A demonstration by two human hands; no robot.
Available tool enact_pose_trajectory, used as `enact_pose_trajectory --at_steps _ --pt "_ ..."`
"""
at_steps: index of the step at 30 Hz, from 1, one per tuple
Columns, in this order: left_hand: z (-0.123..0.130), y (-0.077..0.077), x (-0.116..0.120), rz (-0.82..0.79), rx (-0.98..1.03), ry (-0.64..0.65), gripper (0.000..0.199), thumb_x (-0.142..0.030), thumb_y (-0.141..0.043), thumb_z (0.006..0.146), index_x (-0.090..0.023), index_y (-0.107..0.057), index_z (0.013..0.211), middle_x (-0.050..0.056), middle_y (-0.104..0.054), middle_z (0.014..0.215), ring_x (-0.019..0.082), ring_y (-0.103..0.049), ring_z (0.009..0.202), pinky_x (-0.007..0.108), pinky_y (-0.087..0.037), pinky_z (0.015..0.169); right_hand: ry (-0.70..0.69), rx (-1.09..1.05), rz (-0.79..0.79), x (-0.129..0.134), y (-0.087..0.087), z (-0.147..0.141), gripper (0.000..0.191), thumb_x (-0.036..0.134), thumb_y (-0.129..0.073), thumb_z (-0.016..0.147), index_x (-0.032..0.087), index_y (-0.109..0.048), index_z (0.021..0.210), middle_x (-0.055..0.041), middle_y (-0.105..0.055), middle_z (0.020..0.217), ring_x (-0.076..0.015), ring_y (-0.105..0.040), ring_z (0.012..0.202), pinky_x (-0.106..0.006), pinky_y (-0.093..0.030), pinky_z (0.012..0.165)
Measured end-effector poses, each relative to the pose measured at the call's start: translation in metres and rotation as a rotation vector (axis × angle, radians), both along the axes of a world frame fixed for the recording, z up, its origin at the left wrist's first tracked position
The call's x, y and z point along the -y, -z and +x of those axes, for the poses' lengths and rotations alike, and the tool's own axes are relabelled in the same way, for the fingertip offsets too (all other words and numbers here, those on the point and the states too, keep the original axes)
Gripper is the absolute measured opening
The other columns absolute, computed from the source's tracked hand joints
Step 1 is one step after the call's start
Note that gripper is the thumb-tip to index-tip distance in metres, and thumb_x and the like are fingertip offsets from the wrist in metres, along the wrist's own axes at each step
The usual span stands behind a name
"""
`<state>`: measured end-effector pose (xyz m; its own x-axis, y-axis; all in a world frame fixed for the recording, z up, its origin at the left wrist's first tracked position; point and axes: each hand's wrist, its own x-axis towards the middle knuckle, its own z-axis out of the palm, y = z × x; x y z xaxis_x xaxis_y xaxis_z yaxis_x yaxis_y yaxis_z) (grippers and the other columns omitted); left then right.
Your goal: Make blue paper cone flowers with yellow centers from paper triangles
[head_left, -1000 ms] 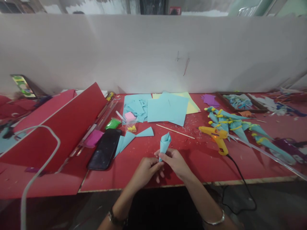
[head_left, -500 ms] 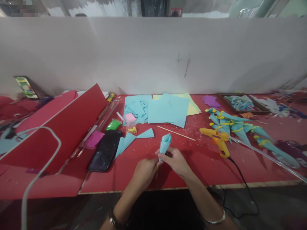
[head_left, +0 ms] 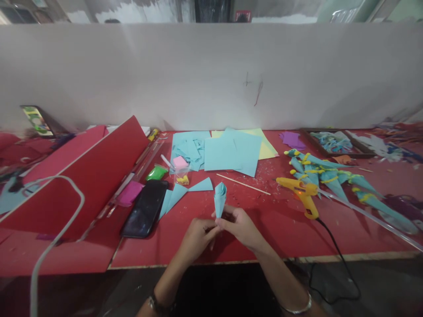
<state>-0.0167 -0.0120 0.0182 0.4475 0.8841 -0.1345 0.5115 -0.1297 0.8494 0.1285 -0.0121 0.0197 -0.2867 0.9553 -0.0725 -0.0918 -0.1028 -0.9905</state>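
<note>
A light-blue paper cone (head_left: 220, 200) stands upright between my hands, its rolled wide end up and its narrow tip down. My right hand (head_left: 240, 226) pinches the lower part from the right. My left hand (head_left: 200, 235) has its thumb and fingers closed at the narrow tip; the tip itself is hidden by the fingers. Left of the cone, cut light-blue paper pieces (head_left: 176, 197) lie beside a black phone (head_left: 145, 209). A thin wooden stick (head_left: 243, 183) rests behind my hands on the red table (head_left: 280, 237).
On the right lie a yellow glue gun (head_left: 297, 189) with a black cord and several blue cones with yellow trim (head_left: 333, 180). Blue sheets (head_left: 221, 154) sit at the back. A red board (head_left: 82, 189) leans at left, crossed by a white cable (head_left: 79, 198).
The paper cone has tipped slightly to the left and turned, so its rolled opening now faces me more. My left hand's fingers have shifted at the tip.
</note>
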Motion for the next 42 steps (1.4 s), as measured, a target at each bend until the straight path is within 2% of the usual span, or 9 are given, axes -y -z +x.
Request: enact_pose_trajectory --at_steps 6,9,13,17,24,31,38,42 --pt "0.001 -0.004 -0.001 -0.065 -0.005 0.001 0.046 -0.040 -0.041 0.080 -0.015 -0.047 0.042 -0.002 -0.047 0.034 0.008 -0.042 0.037 0.018 -0.032 0.049 0.012 0.029 -0.014 0.001 0.001 0.001 0.026 0.035 -0.059 0.070 0.015 -0.065 0.085 -0.0019 -0.062 0.072 -0.0141 -0.055 0.071 -0.027 -0.042 0.066" --pt "0.003 -0.007 -0.001 -0.106 0.019 -0.006 0.045 -0.039 -0.042 0.079 -0.015 -0.049 0.043 -0.003 -0.047 0.033 0.007 -0.041 0.036 0.017 -0.033 0.048 0.020 -0.003 -0.028 0.001 0.003 0.002 0.025 0.034 -0.060 0.070 0.015 -0.066 0.085 -0.0006 -0.061 0.069 -0.0122 -0.054 0.065 -0.025 -0.043 0.063" --pt "0.002 -0.008 -0.002 -0.183 0.075 -0.011 0.041 -0.043 -0.043 0.078 -0.013 -0.060 0.055 -0.003 -0.048 0.033 0.008 -0.042 0.037 0.018 -0.035 0.050 0.019 -0.064 -0.054 0.002 0.005 0.002 0.025 0.033 -0.060 0.070 0.014 -0.065 0.087 0.0017 -0.058 0.064 -0.0094 -0.052 0.054 -0.024 -0.042 0.056" --pt "0.002 -0.006 -0.002 -0.215 0.087 0.000 0.043 -0.045 -0.043 0.078 -0.012 -0.062 0.057 -0.003 -0.050 0.034 0.007 -0.041 0.035 0.018 -0.034 0.047 0.022 -0.074 -0.057 0.003 0.006 0.002 0.027 0.033 -0.061 0.070 0.014 -0.065 0.089 0.0021 -0.057 0.062 -0.0088 -0.052 0.051 -0.024 -0.042 0.054" --pt "0.003 -0.005 -0.003 -0.206 0.111 0.029 0.044 -0.046 -0.043 0.078 -0.012 -0.060 0.055 -0.003 -0.050 0.035 0.007 -0.042 0.036 0.018 -0.034 0.047 0.044 -0.008 -0.039 0.002 0.007 0.004 0.029 0.036 -0.061 0.069 0.013 -0.066 0.086 -0.0009 -0.062 0.069 -0.0118 -0.055 0.064 -0.025 -0.044 0.063" --pt "0.002 -0.003 -0.003 -0.157 0.065 0.028 0.045 -0.046 -0.041 0.079 -0.013 -0.060 0.055 -0.002 -0.053 0.037 0.008 -0.046 0.038 0.018 -0.037 0.050 0.048 -0.011 -0.044 0.002 0.010 0.005 0.026 0.034 -0.060 0.070 0.014 -0.066 0.085 -0.0015 -0.062 0.072 -0.0128 -0.056 0.069 -0.026 -0.043 0.066" --pt "0.004 -0.001 -0.002 -0.115 0.073 0.066 0.042 -0.042 -0.040 0.082 -0.013 -0.061 0.061 0.000 -0.059 0.043 0.010 -0.055 0.046 0.019 -0.041 0.057 0.044 -0.054 -0.064 0.003 0.008 0.007 0.025 0.033 -0.059 0.070 0.013 -0.065 0.085 -0.0001 -0.060 0.066 -0.0100 -0.054 0.059 -0.025 -0.043 0.061" --pt "0.003 -0.002 -0.002 -0.090 0.103 0.144 0.041 -0.039 -0.038 0.084 -0.012 -0.061 0.065 0.002 -0.063 0.051 0.011 -0.057 0.052 0.018 -0.042 0.059 0.037 -0.046 -0.061 0.004 0.006 0.010 0.025 0.032 -0.058 0.072 0.013 -0.065 0.086 0.0011 -0.058 0.064 -0.0078 -0.051 0.053 -0.023 -0.041 0.057"
